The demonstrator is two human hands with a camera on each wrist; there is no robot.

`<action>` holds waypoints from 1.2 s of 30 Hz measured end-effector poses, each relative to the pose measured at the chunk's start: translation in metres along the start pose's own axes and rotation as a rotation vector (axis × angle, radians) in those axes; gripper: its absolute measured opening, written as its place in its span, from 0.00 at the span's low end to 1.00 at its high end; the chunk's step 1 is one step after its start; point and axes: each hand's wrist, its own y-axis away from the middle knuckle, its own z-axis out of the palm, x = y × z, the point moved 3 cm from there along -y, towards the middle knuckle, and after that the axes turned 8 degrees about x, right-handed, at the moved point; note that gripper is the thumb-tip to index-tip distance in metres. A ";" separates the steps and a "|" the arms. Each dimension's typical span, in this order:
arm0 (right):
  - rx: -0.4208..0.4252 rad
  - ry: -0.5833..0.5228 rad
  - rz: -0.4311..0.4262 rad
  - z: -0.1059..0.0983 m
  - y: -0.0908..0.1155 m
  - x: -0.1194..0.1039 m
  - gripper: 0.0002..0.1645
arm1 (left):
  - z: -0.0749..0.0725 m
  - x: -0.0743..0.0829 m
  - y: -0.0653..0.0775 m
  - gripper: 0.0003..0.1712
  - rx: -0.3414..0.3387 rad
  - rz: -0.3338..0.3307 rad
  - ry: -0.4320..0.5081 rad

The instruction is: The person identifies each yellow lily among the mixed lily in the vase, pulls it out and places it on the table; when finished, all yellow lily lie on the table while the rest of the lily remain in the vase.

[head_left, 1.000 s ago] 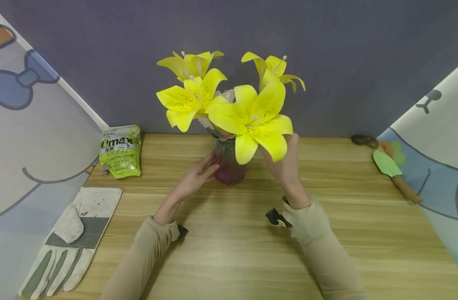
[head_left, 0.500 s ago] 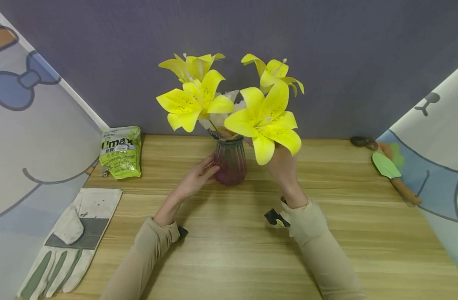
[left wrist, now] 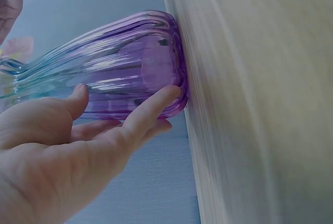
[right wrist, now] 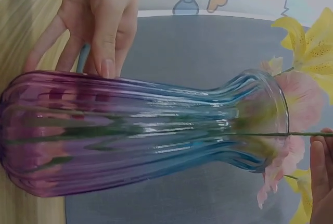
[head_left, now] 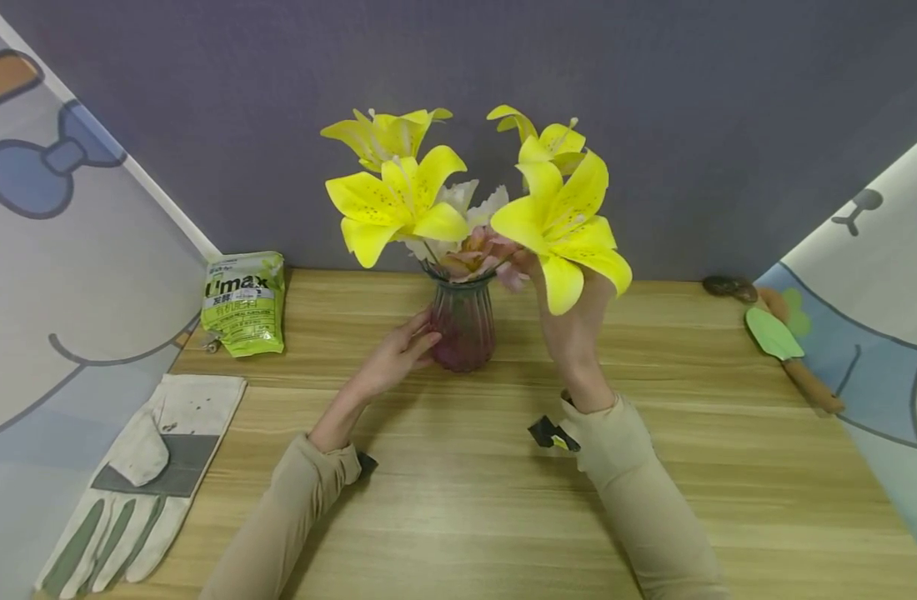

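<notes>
A ribbed glass vase (head_left: pixel 462 325), purple at the base and bluish at the neck, stands upright on the wooden table. My left hand (head_left: pixel 391 358) holds its lower left side; in the left wrist view, the thumb and fingers touch the purple glass. My right hand (head_left: pixel 578 325) is at the right of the vase mouth, partly hidden behind a large yellow lily (head_left: pixel 563 221). The right wrist view shows its fingertips pinching the green stem (right wrist: pixel 304 134), which runs through the mouth into the vase. Other yellow lilies (head_left: pixel 398 200) and pink and white flowers (head_left: pixel 477 250) stand in the vase.
A green fertilizer bag (head_left: pixel 244 304) stands at the back left, with a white and grey work glove (head_left: pixel 147 483) in front of it. On the right lie a green trowel (head_left: pixel 792 354) and dark stones (head_left: pixel 729 287). A grey wall (head_left: pixel 691 150) rises close behind the vase.
My right hand has moved the front lily to the right, which uncovers the pink flowers and the vase's rim. My left hand has stayed on the vase.
</notes>
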 end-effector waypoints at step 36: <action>0.152 -0.151 -0.058 -0.007 -0.024 -0.014 0.02 | -0.002 -0.001 -0.002 0.34 -0.011 -0.004 0.021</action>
